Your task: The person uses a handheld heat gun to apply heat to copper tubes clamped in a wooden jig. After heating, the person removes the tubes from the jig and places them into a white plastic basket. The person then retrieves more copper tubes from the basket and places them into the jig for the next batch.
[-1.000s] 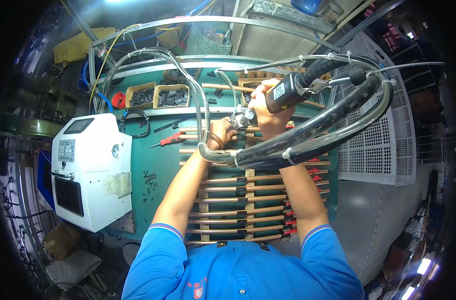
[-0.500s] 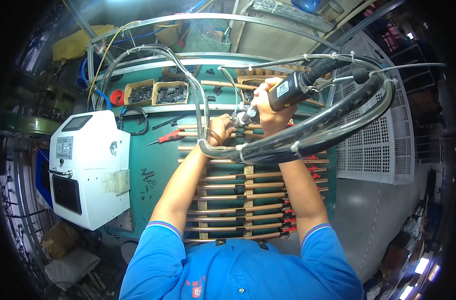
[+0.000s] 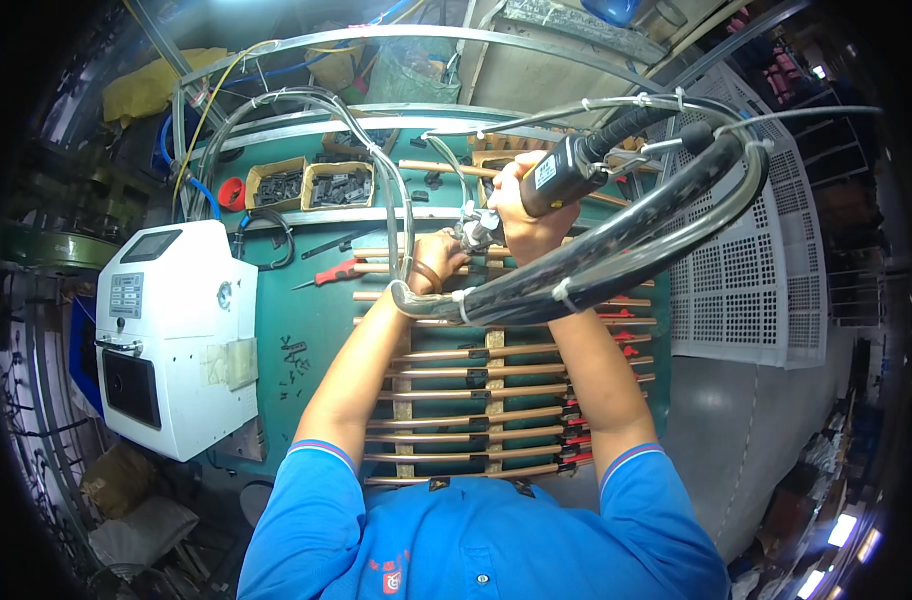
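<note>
My right hand (image 3: 532, 225) grips a black handheld power tool (image 3: 564, 178) with a thick cable at its rear. The metal nose (image 3: 479, 228) of the tool points left and down over the far rods. Close beside that nose, my left hand (image 3: 438, 254) has its fingers curled at the far copper-coloured rods. The nose and the hand itself hide what those fingers pinch. Several copper-coloured rods (image 3: 431, 423) lie side by side across two wooden strips, with black clips along them and red pieces near their right ends. A bundled dark hose (image 3: 616, 258) loops over my forearms.
On the green table (image 3: 306, 390), a white machine (image 3: 181, 345) stands at the left. A red-handled screwdriver (image 3: 336, 273) lies nearby. Cardboard boxes of black parts (image 3: 339, 187) and a red cup (image 3: 232, 192) are behind. White perforated panels (image 3: 726, 300) stand at the right.
My right hand and the power tool have shifted slightly left, and the hose bundle has swung left with them. My left hand stays almost where it was beside the nose.
</note>
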`<state>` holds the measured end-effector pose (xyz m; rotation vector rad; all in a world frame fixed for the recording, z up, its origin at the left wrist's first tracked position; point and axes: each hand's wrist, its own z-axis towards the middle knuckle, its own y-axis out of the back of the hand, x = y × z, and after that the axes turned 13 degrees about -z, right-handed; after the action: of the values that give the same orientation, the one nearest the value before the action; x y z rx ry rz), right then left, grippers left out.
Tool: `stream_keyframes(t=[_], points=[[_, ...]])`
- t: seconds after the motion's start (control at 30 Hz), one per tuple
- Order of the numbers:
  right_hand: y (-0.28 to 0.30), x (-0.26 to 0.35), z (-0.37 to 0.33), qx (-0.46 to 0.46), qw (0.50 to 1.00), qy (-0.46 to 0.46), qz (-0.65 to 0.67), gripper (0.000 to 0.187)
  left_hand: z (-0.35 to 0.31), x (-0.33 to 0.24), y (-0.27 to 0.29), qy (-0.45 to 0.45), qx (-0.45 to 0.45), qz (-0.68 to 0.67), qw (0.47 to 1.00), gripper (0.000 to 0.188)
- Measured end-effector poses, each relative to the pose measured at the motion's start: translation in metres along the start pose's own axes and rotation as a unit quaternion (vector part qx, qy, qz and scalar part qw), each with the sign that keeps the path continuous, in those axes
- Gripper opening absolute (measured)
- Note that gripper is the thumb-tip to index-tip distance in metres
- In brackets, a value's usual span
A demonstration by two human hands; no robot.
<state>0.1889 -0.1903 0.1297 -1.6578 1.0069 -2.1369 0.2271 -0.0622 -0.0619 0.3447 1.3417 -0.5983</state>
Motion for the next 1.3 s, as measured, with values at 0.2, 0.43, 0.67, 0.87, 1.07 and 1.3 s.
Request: stream_keyframes(t=[0.2,0.43,0.67,0.87,1.07,1.3], points=[[-0.005,-0.003,-0.003,-0.003,1.000,-0.023,0.011,0.031,-0.006,0.011,0.034,0.049,0.034,-0.006,0.998,0.023],[-0.015,-0.005,-0.004,0.034,0.990,0.070,-0.116,0.031,-0.009,-0.027,0.021,0.019,0.007,-0.003,1.000,0.022],[-0.025,-0.015,-0.008,0.027,0.960,0.115,-0.255,0.031,-0.007,0.016,0.036,-0.041,0.034,0.174,0.983,0.021],[-0.012,-0.010,-0.002,0.021,0.923,0.166,-0.346,0.033,0.007,-0.056,0.023,0.012,0.119,0.384,0.916,0.023],[-0.016,-0.011,-0.006,-0.004,0.948,0.127,-0.292,0.031,0.005,-0.045,0.027,-0.031,0.121,0.367,0.922,0.022],[-0.008,-0.018,-0.004,0.041,0.924,0.156,-0.346,0.029,-0.006,-0.023,0.028,-0.015,0.046,0.086,0.995,0.022]])
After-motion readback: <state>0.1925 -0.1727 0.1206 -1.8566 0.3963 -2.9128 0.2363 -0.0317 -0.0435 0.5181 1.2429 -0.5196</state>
